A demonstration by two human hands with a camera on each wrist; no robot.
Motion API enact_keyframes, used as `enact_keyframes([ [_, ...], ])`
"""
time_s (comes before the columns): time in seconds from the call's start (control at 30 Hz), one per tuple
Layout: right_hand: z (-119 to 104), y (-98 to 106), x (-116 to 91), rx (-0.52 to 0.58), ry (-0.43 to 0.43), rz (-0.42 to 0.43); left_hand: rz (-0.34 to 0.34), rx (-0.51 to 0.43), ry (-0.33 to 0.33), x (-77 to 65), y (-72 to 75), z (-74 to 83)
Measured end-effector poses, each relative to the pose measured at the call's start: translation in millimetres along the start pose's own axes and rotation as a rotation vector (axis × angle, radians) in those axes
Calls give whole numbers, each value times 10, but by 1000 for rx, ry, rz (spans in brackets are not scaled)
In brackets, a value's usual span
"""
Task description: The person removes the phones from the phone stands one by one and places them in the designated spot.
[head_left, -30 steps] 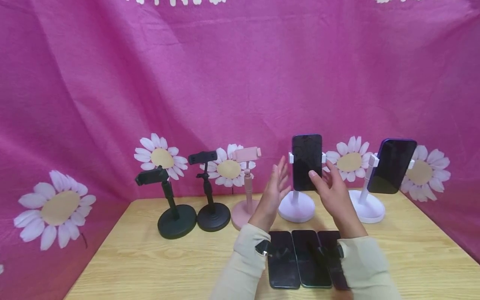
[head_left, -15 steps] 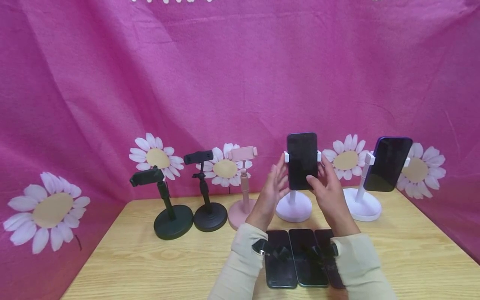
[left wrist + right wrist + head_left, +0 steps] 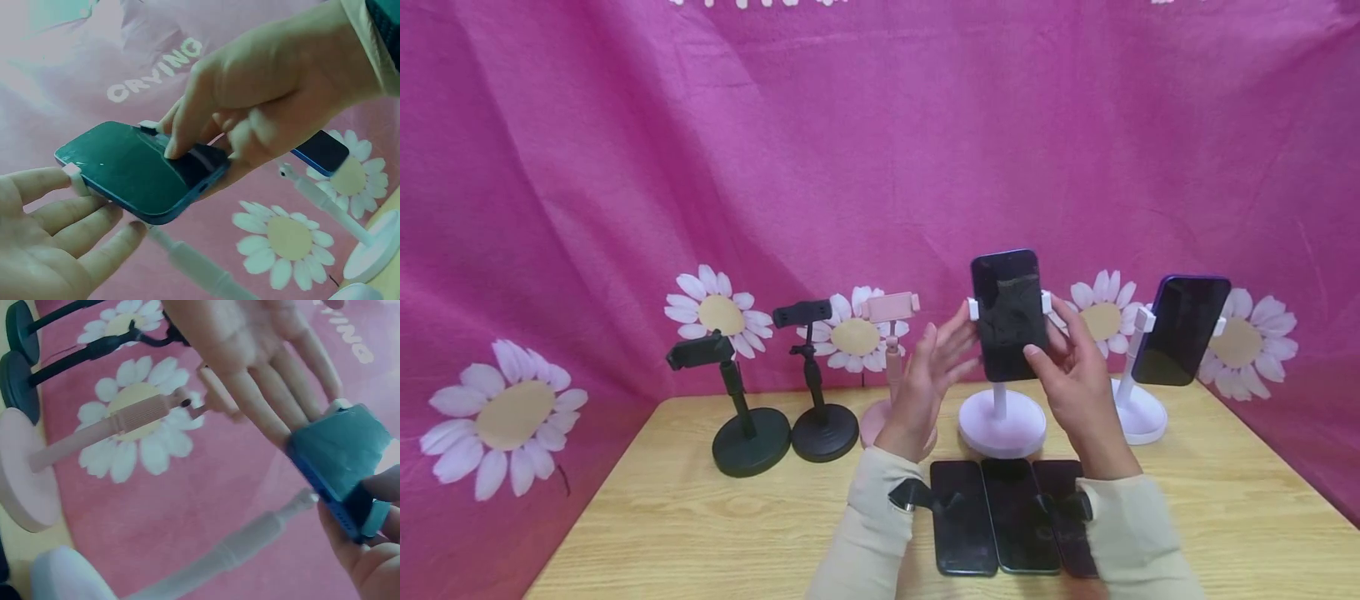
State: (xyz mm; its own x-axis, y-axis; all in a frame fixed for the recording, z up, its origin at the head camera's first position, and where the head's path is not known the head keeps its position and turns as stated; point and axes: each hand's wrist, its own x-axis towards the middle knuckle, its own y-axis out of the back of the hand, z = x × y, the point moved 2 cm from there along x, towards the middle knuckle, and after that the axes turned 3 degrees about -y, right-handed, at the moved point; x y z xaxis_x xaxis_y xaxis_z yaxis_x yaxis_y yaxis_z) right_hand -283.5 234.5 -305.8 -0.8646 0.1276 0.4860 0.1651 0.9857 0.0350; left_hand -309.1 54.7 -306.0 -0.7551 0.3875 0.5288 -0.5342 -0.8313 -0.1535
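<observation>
Pink backdrop [image 3: 850,150]; right hand [image 3: 1082,387] pinches clamped phone [image 3: 1002,312] on white stand [image 3: 1002,427], left hand [image 3: 923,379] touching it, fingers straight. Another phone [image 3: 1182,331] mounted, its 3 o'clock. Remaining: three flat phones [image 3: 1017,537], 6 o'clock; three bare stands [image 3: 825,433], 9.

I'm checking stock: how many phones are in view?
5. The held phone is in a white stand, the right hand on it; a second phone is in the far-right stand. Three lie on the table: left phone, middle phone, right phone, partly behind a sleeve.
</observation>
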Motion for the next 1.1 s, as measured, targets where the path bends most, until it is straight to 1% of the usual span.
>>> enact_keyframes([
  [0.13,-130,-73,-66,-92,3,-45,20,18,-88,-83,119,149],
  [0.2,-191,-125,-109,-149,-16,-71,35,63,-96,-140,184,216],
  [0.3,-272,-202,-178,-196,-36,-116,70,121,-88,-241,278,324],
  [0.37,-322,-255,-221,-196,-32,-145,116,168,-70,-315,342,400],
  [0.43,-367,-313,-265,-185,-2,-173,164,226,-48,-395,404,479],
  [0.53,-414,-412,-334,-176,44,-211,214,330,-13,-509,486,588],
  [0.63,-439,-528,-405,-161,77,-254,232,427,0,-604,555,688],
  [0.73,-452,-652,-472,-111,97,-309,238,505,16,-701,618,796],
  [0.83,-456,-766,-537,-53,86,-355,232,577,51,-803,687,908],
  [0.97,-455,-890,-629,-32,54,-379,202,666,108,-929,776,1031],
  [1.1,-438,-980,-735,-22,35,-413,148,714,171,-1043,844,1121],
])
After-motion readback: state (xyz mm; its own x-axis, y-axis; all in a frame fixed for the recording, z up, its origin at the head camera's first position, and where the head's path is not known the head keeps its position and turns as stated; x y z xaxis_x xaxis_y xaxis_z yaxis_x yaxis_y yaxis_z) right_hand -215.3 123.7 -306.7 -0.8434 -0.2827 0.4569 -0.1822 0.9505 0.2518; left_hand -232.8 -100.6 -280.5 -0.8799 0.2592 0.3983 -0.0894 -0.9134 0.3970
